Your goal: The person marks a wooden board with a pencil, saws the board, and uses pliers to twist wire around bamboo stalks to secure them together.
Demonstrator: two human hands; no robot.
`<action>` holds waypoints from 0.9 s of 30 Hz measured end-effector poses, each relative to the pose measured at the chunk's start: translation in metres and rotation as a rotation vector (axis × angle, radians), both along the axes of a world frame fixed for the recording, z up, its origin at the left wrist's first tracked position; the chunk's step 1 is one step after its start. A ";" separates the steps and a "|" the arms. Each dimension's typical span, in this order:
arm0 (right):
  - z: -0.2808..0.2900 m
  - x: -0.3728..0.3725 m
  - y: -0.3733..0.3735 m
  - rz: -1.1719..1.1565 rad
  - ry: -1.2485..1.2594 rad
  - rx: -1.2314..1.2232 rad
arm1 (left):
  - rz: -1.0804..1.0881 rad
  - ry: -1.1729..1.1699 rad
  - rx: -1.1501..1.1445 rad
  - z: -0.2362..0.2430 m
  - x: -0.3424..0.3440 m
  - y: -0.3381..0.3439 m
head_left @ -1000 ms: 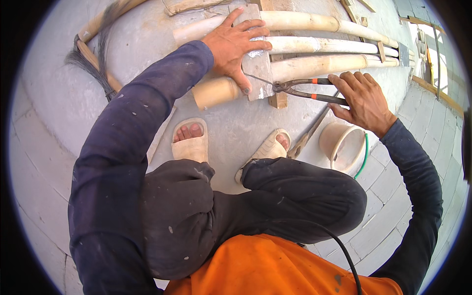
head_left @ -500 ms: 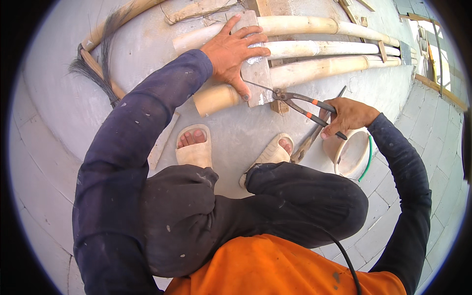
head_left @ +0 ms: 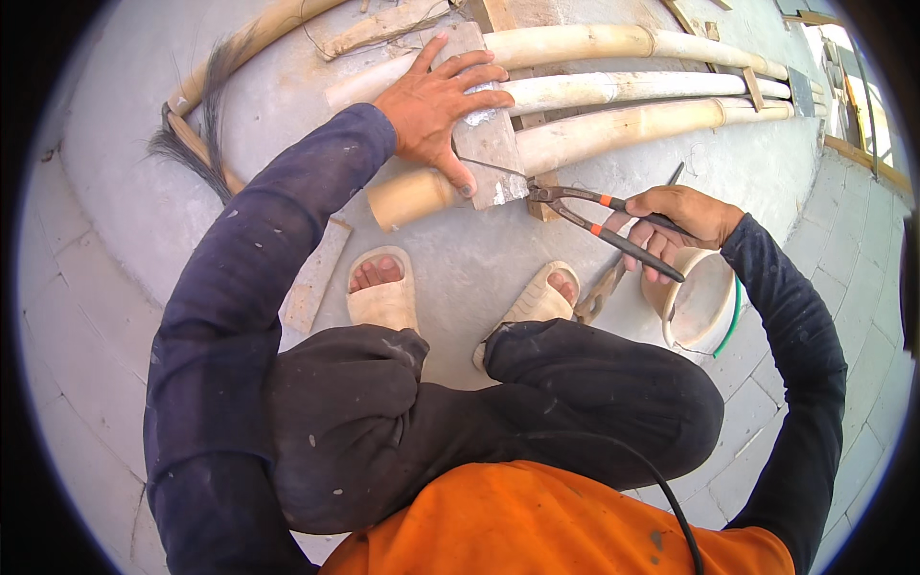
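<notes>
My left hand (head_left: pixel 443 110) lies with fingers spread on a flat, worn wooden board (head_left: pixel 496 153) set crosswise over several bamboo poles (head_left: pixel 623 132). A dark wire (head_left: pixel 484 163) runs across the board from near my left thumb to the jaws of a pair of pincers (head_left: pixel 546 194). My right hand (head_left: pixel 682 218) holds these pincers by their dark, orange-banded handles, which stand apart. The jaws are at the board's near right edge; whether they grip the wire is too small to tell.
Right of my feet stands a pale bucket (head_left: pixel 702 305) with a green-covered handle. Beside it a long tool (head_left: pixel 602 289) is partly hidden by my right hand. At the upper left, dark wire strands (head_left: pixel 213 105) hang over a bamboo pole (head_left: pixel 251 40).
My right hand has loosened, and its fingers now show between and below the pincers' handles. The left hand keeps its place on the board. The whole view has shifted slightly.
</notes>
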State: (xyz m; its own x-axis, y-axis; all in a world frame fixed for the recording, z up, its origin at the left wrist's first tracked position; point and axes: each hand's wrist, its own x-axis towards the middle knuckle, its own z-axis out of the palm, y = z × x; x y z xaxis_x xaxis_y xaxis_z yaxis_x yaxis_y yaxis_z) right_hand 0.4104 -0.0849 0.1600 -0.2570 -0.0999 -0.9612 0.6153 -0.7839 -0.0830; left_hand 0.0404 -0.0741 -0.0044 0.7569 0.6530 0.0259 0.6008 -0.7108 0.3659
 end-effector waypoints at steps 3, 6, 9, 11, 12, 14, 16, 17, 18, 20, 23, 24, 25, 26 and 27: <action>-0.032 0.034 -0.022 -0.270 0.132 -0.135 | -0.011 -0.009 0.014 -0.004 0.002 0.001; -0.047 0.029 -0.051 -0.018 0.154 0.008 | -0.011 0.034 0.001 0.000 0.000 0.001; -0.062 0.042 -0.071 0.084 0.149 0.195 | -0.018 0.074 -0.021 0.009 0.001 0.003; -0.079 0.057 -0.085 0.236 0.110 0.418 | -0.030 0.090 -0.029 0.013 0.007 0.005; -0.085 0.062 -0.091 0.386 0.061 0.568 | -0.033 0.099 -0.028 0.014 0.009 0.004; -0.096 0.069 -0.101 0.550 -0.021 0.749 | -0.054 0.168 -0.038 0.019 0.013 0.006; -0.102 0.069 -0.115 0.586 -0.076 0.804 | -0.071 0.177 -0.035 0.017 0.011 0.007; -0.105 0.070 -0.124 0.520 -0.026 0.797 | -0.077 0.177 -0.037 0.018 0.011 0.008; -0.107 0.068 -0.136 0.456 0.028 0.787 | -0.084 0.233 -0.061 0.022 0.010 0.008; -0.113 0.057 -0.165 0.362 0.142 0.891 | -0.086 0.247 -0.036 0.023 0.004 0.005; -0.140 0.058 -0.202 0.552 0.161 1.092 | -0.094 0.265 -0.012 0.024 0.001 0.007; -0.141 0.051 -0.208 0.580 0.131 1.080 | -0.092 0.280 -0.015 0.029 0.003 0.005; -0.141 0.044 -0.212 0.610 0.102 1.068 | -0.105 0.300 -0.011 0.033 0.006 0.005; -0.143 0.037 -0.215 0.634 0.073 1.058 | -0.111 0.294 -0.009 0.032 0.010 0.006; -0.147 0.032 -0.217 0.610 0.086 1.082 | -0.118 0.272 0.001 0.032 0.014 0.008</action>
State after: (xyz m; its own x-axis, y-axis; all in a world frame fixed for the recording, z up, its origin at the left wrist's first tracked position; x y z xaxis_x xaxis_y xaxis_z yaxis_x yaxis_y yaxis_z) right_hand 0.4425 -0.3021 0.0128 -0.5133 0.6072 -0.6065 0.8150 0.1236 -0.5661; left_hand 0.0542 -0.0665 0.0277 0.8069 0.5600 -0.1878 0.5897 -0.7819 0.2021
